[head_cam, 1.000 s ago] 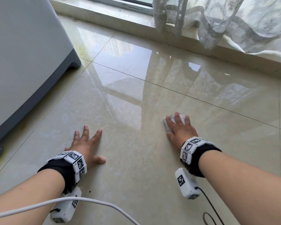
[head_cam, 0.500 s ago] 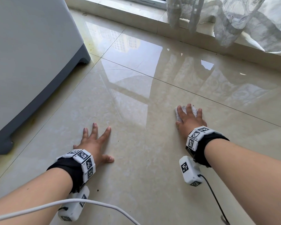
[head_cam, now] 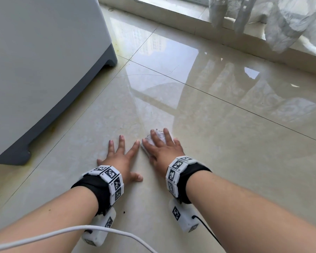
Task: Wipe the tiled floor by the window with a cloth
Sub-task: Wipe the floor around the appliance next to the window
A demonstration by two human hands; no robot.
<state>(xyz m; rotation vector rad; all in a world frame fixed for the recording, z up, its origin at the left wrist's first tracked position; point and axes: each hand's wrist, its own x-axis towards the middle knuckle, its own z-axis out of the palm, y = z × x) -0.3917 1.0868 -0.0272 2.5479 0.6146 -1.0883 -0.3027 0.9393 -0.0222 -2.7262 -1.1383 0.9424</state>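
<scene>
Cloth, white and crumpled, looks soft, light and limp, so it will likely bunch or slide out unless it is pinned flat; the best hold is a spread palm pressing down on its middle rather than a pinch at an edge. It lies on the tiled floor, well short of the window sill and to the right of the grey appliance. The glossy tile probably lets it glide easily. The right hand lies flat on top of the cloth, fingers spread and extended, pressing rather than gripping it. The left hand, just beside the cloth on the appliance side, is also splayed flat, palm on bare tile, holding nothing; it seems to serve as a brace.
</scene>
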